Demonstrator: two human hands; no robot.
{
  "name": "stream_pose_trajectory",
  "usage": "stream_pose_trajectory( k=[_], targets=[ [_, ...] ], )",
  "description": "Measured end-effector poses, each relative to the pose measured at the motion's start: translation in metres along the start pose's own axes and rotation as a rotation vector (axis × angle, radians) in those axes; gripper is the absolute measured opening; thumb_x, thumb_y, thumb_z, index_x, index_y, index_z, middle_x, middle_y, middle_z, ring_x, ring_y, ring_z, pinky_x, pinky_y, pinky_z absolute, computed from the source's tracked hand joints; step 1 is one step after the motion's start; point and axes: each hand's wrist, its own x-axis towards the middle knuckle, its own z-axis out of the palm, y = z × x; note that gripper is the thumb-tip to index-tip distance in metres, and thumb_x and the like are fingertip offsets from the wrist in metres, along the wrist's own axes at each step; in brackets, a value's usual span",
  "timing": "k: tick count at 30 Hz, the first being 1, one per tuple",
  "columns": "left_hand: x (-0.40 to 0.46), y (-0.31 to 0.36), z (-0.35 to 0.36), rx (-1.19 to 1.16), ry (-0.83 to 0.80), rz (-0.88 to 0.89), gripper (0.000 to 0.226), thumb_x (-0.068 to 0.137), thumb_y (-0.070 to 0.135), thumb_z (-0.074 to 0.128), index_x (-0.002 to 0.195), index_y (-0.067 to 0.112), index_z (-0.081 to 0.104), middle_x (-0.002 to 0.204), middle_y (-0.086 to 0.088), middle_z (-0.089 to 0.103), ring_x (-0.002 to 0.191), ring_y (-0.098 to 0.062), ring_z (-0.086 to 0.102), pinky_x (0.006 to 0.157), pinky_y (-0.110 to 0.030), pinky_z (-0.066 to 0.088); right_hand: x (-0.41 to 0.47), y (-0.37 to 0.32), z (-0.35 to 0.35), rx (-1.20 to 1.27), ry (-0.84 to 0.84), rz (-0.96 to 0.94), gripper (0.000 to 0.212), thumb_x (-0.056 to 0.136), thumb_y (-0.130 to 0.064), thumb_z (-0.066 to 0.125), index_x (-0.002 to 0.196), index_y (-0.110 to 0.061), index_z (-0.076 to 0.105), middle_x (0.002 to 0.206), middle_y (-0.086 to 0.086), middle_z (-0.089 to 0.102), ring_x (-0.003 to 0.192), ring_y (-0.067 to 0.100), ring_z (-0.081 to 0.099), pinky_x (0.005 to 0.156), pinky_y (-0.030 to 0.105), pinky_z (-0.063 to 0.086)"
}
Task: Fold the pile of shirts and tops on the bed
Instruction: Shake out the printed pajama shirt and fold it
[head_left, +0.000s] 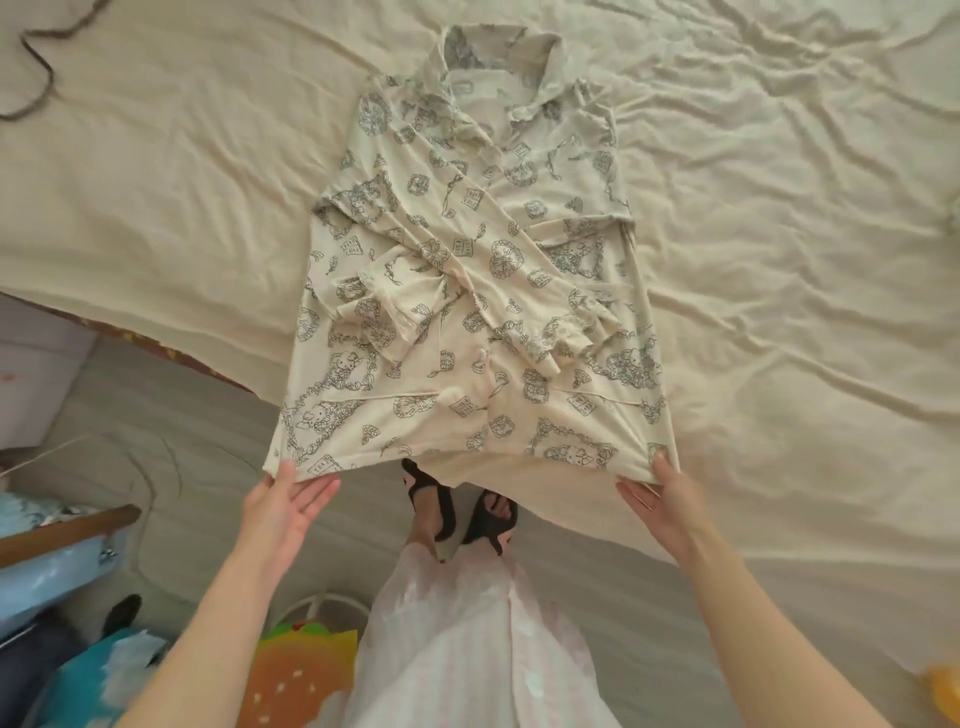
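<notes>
A cream collared shirt (467, 291) with a grey cartoon print lies face up on the bed, collar at the far end. Both long sleeves are folded in and cross over its front. Its hem hangs slightly past the bed's near edge. My left hand (288, 499) pinches the hem's left corner, thumb on top and fingers underneath. My right hand (662, 493) pinches the hem's right corner the same way. No other shirts from the pile are in view.
The bed (779, 260) is covered by a wrinkled cream sheet. A dark cord (36, 73) lies at its far left. Below the bed edge are my sandalled feet (462, 512), a burger-shaped cushion (296, 670) and blue items (57, 566) at the left.
</notes>
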Motion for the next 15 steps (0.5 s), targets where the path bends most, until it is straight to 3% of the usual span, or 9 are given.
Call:
stream_pose_trajectory(
  k=[2, 4, 10, 13, 15],
  targets=[
    [-0.014, 0.003, -0.003, 0.004, 0.022, -0.026, 0.016, 0.101, 0.016, 0.037, 0.098, 0.01, 0.052, 0.067, -0.006, 0.072, 0.062, -0.017, 0.07, 0.057, -0.03, 0.059, -0.015, -0.001, -0.006, 0.059, 0.032, 0.033, 0.019, 0.101, -0.017, 0.042, 0.12, -0.013, 0.046, 0.097, 0.007, 0.06, 0.082, 0.024, 0.061, 0.055, 0.03, 0.059],
    [-0.031, 0.005, -0.008, -0.002, 0.051, -0.06, 0.017, 0.101, 0.015, 0.038, 0.095, 0.006, 0.051, 0.062, -0.008, 0.07, 0.058, -0.018, 0.07, 0.052, -0.029, 0.058, -0.031, -0.003, -0.019, 0.074, 0.075, 0.064, 0.019, 0.1, -0.016, 0.043, 0.119, -0.012, 0.047, 0.095, 0.008, 0.059, 0.08, 0.025, 0.06, 0.046, 0.03, 0.056],
    [-0.06, 0.03, -0.006, -0.014, 0.049, -0.078, 0.017, 0.099, 0.01, 0.04, 0.09, 0.003, 0.053, 0.058, -0.01, 0.069, 0.053, -0.018, 0.068, 0.054, -0.029, 0.058, -0.064, -0.032, -0.033, 0.125, 0.07, 0.022, 0.011, 0.1, -0.015, 0.043, 0.102, -0.013, 0.053, 0.092, 0.01, 0.061, 0.053, 0.02, 0.068, 0.045, 0.031, 0.056],
    [-0.05, 0.069, 0.021, -0.047, 0.014, -0.014, 0.015, 0.098, 0.009, 0.04, 0.092, 0.004, 0.053, 0.065, -0.012, 0.07, 0.061, -0.02, 0.069, 0.064, -0.033, 0.059, -0.066, -0.073, -0.001, 0.207, -0.003, -0.037, 0.017, 0.1, -0.013, 0.037, 0.095, -0.011, 0.053, 0.074, 0.011, 0.07, 0.053, 0.018, 0.069, 0.045, 0.031, 0.056],
    [-0.035, 0.101, 0.046, -0.077, -0.021, 0.029, 0.012, 0.098, 0.009, 0.04, 0.098, 0.0, 0.049, 0.065, -0.015, 0.069, 0.06, -0.022, 0.07, 0.059, -0.033, 0.059, -0.062, -0.105, 0.026, 0.254, -0.056, -0.081, 0.018, 0.1, -0.011, 0.036, 0.093, -0.005, 0.052, 0.066, 0.012, 0.07, 0.055, 0.02, 0.07, 0.046, 0.031, 0.056]
  ],
)
